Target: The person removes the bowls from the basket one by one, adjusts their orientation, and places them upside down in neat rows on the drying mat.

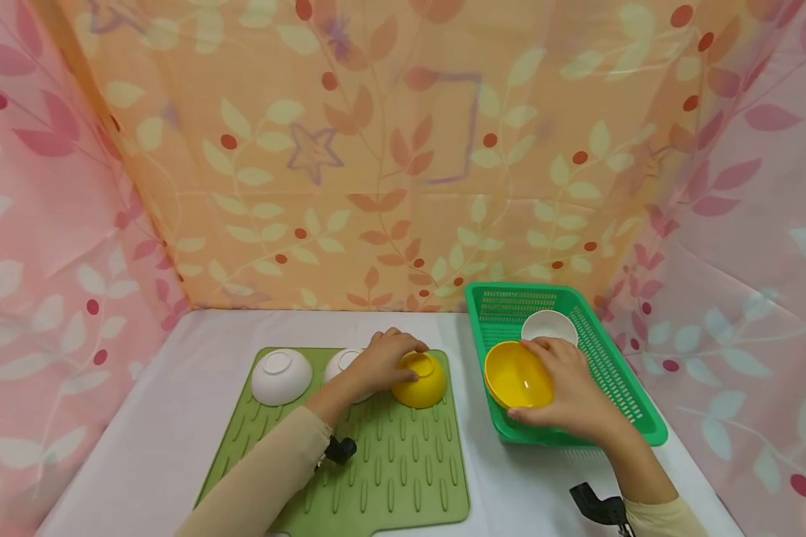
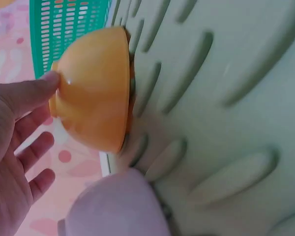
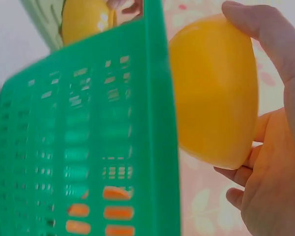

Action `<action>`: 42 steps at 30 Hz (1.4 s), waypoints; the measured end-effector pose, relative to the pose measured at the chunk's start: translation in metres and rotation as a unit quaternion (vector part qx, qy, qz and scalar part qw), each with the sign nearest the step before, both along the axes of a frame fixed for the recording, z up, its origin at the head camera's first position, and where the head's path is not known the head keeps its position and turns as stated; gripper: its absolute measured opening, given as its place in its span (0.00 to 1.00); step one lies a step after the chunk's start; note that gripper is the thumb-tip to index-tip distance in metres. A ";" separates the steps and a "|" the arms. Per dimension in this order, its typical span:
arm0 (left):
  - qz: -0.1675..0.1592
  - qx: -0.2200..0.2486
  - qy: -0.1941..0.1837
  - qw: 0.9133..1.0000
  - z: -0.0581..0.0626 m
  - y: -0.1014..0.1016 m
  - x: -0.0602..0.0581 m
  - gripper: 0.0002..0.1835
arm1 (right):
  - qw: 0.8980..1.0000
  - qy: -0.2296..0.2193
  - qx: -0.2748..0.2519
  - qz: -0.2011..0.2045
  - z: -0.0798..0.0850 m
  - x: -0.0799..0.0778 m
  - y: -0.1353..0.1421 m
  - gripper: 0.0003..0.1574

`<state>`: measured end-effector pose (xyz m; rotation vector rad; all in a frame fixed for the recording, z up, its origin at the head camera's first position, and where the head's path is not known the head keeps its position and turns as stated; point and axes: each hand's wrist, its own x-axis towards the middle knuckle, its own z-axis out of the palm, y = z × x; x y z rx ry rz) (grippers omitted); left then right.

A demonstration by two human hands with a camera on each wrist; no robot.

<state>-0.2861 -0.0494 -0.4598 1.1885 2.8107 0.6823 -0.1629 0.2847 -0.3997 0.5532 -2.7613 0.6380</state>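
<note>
your right hand grips the tilted bowl by its rim over the basket, and your left hand pinches the upturned bowl left of it by the foot, sound holds for likely light, stiff, slick walls.

I see the left sleeve, plain beige and long, its cuff ending in a neat hem at the wrist; the right sleeve is beige too; the left hand and right hand are bare; a stubby black fitting sits at the left wrist; a bent, angular black mount at the right.
</note>
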 end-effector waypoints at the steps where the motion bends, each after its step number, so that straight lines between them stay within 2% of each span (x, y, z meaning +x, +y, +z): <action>1: 0.008 0.006 0.003 1.000 -0.001 0.000 0.002 0.27 | 1.000 -0.001 0.001 -0.002 0.001 0.002 -0.003 0.67; 4: 0.030 0.027 -0.001 0.999 -0.002 0.000 0.008 0.26 | 1.000 -0.010 -0.001 -0.005 0.003 0.007 -0.014 0.68; 8: 0.043 0.079 -0.033 0.995 0.001 -0.005 0.021 0.24 | 1.000 -0.007 -0.003 0.010 0.005 0.014 -0.032 0.68; 12: 0.038 0.142 -0.069 0.987 0.013 -0.014 0.043 0.22 | 1.000 0.006 -0.004 0.027 0.006 0.021 -0.051 0.67; 15: 0.039 0.167 -0.079 0.982 0.020 -0.025 0.062 0.21 | 0.999 0.008 -0.005 0.037 0.006 0.025 -0.064 0.69; 20: 0.048 0.190 -0.107 0.975 0.024 -0.043 0.092 0.22 | 0.999 0.001 -0.008 0.054 0.003 0.031 -0.086 0.71; 25: 0.061 0.208 -0.137 0.967 0.021 -0.060 0.118 0.22 | 0.998 0.002 0.005 0.065 -0.006 0.035 -0.106 0.71; 27: 0.071 0.208 -0.144 0.965 0.018 -0.066 0.128 0.21 | 0.998 0.002 0.009 0.068 -0.010 0.037 -0.114 0.71; 31: 0.107 0.213 -0.176 0.955 0.012 -0.078 0.145 0.19 | 0.997 -0.012 0.011 0.077 -0.014 0.040 -0.126 0.71; 36: 0.135 0.236 -0.209 0.939 0.010 -0.082 0.152 0.17 | 0.995 0.006 0.014 0.096 -0.017 0.039 -0.135 0.71; 39: 0.142 0.249 -0.213 0.934 0.009 -0.078 0.151 0.18 | 0.994 0.022 0.016 0.102 -0.020 0.038 -0.138 0.72; 42: 0.158 0.257 -0.210 0.930 0.007 -0.075 0.150 0.17 | 0.994 0.019 0.007 0.106 -0.021 0.037 -0.141 0.73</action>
